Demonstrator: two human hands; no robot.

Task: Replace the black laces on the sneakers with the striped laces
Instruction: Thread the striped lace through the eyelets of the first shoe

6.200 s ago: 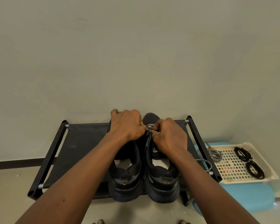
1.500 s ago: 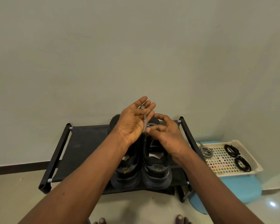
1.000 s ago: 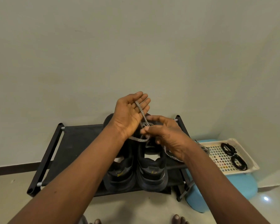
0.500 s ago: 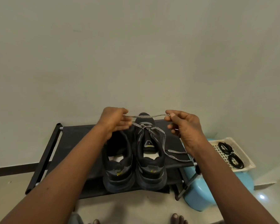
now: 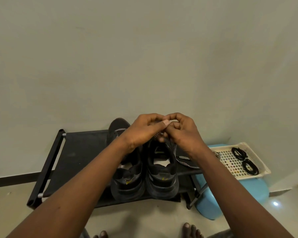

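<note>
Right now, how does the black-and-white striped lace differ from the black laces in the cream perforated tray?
The black-and-white striped lace is patterned, the black laces plain. The striped lace trails loose from the right black sneaker, pinched by left hand and right hand; the black laces lie coiled, untouched, in the cream perforated tray. Both are thin cords.

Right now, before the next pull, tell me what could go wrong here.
1. The striped lace has slack lying loose on the rack, passing under the right forearm. A pull by the right hand and left hand could snag or tangle it.
2. The right sneaker sits with its heel at the rack's front edge, so a hard tug might slide it off.
</note>
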